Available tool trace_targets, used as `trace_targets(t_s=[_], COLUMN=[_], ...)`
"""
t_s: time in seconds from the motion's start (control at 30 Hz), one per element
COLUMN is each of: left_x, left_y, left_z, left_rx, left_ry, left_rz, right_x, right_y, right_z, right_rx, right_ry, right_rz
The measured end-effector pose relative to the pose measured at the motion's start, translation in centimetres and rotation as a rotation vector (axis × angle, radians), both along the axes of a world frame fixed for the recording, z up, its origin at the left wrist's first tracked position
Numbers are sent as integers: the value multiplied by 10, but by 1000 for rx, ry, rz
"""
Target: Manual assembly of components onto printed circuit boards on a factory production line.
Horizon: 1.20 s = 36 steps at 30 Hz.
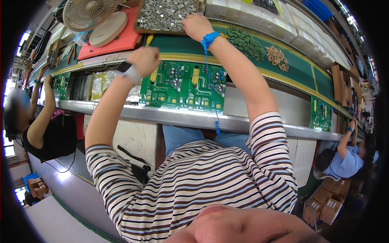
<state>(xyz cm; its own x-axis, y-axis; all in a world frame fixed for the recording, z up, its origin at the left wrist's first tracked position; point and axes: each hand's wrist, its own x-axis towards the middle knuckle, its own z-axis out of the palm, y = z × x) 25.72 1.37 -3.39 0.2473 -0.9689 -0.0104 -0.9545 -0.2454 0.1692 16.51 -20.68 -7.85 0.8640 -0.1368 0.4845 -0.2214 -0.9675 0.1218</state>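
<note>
A green circuit board panel (183,86) with yellow transformers and small parts lies on the line in front of me. My left hand (146,60), with a watch on its wrist, hovers over the panel's far left corner; motion smears its curled fingers. At the right edge of a shallow tray (150,30) of small silvery metal parts (166,14) is my right hand (197,26). Its fingers are bent together at the parts, and whatever they pinch is hidden. A blue wrist strap (210,39) circles the right wrist, its coiled cord hanging across the panel.
Green disc-like parts (245,43) and tan parts (276,58) lie in piles on the green bench at right. A fan (89,13) and red foam (121,38) stand left. More boards (321,113) sit along the rail (178,113). Co-workers work on both sides.
</note>
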Motion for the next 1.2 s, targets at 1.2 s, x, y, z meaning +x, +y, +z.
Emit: trace_targets(t_s=[1.2], left_x=[50], left_y=[-134], left_z=[-30], left_rx=[-436], left_ry=[-86], left_rz=[-26], right_x=[-158], right_y=[150], right_z=[-22], right_rx=[472], right_ry=[92], right_rz=[253])
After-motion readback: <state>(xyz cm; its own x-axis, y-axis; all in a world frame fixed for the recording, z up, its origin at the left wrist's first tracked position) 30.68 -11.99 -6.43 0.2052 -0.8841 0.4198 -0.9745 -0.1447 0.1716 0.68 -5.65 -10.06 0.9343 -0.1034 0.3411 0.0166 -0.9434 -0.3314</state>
